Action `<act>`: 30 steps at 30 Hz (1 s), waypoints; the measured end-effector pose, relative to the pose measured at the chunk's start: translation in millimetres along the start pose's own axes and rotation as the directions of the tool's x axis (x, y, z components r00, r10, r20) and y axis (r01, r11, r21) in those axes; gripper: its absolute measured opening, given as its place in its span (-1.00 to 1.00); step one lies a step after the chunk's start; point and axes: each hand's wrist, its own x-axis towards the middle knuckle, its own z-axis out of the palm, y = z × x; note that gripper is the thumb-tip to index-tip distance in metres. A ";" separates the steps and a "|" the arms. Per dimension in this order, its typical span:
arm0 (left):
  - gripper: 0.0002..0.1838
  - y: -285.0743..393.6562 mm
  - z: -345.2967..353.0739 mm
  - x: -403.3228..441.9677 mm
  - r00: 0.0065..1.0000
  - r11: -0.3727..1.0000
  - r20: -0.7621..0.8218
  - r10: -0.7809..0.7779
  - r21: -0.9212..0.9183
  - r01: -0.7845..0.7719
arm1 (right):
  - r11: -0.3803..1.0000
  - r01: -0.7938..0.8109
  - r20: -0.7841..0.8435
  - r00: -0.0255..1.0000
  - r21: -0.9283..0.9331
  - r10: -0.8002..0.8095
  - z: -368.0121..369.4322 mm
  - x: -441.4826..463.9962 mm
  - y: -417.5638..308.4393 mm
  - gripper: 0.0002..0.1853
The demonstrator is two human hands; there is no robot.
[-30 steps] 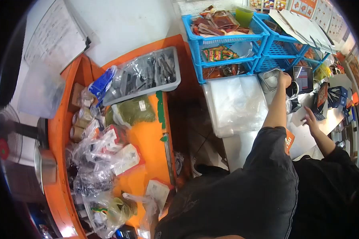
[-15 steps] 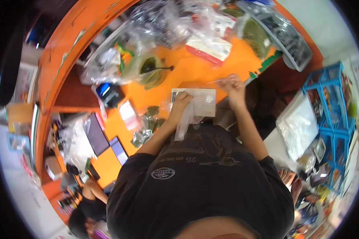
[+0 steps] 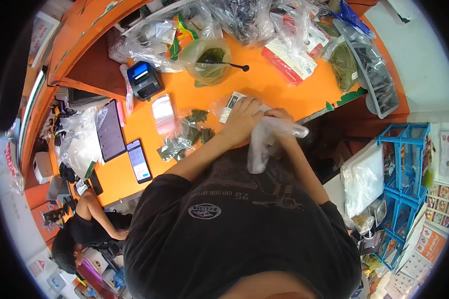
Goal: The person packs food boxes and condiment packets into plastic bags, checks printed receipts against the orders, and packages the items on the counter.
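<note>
My left hand (image 3: 243, 118) is closed over a small white printed box (image 3: 228, 107) at the table edge, its fingers pressed together on top. Close against it, my right hand (image 3: 280, 121) has its fingers bent around the clear plastic bag (image 3: 262, 144), which hangs over the wrist and down before my shirt. The hands hide most of the box. To their left lie small clear packets with dark green contents (image 3: 188, 133) and a stack of clear bags (image 3: 163, 114). A green-tinted bag with a black-handled utensil (image 3: 212, 57) sits beyond.
On the orange table (image 3: 179, 87) are a label printer (image 3: 144, 79), a phone (image 3: 138, 162), a tablet (image 3: 111, 130) and a red-white packet (image 3: 289, 62). A grey tray (image 3: 366, 65) stands at the right; blue racks (image 3: 404, 169) stand further right. Another person (image 3: 92, 224) is at lower left.
The view has turned from the racks to the orange table. Since half a second ago, my right hand has come down from the upper right to my left hand, at the box and bag.
</note>
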 end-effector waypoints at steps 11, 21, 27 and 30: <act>-0.78 -22.8 -11.7 25.0 0.740 0.690 0.552 -0.384 -0.361 0.628 | 0.922 -0.239 -0.025 0.966 0.306 0.259 -10.3 -6.7 -24.4 -0.80; -0.68 -14.3 37.0 -12.0 0.385 -0.550 0.832 -0.400 -0.554 0.625 | 0.978 0.208 -0.124 0.971 0.029 -0.203 -1.2 -19.9 -31.9 -0.74; -0.60 -5.2 33.4 -13.4 0.427 -0.469 0.763 -0.484 -0.639 0.610 | 0.986 -0.051 -0.100 0.993 0.161 0.068 -5.8 -17.9 -36.6 -0.79; -0.58 -12.9 36.8 -14.9 0.416 -0.495 0.794 -0.443 -0.603 0.625 | 0.966 -0.033 -0.075 0.996 0.256 0.054 -8.3 -16.9 -35.9 -0.83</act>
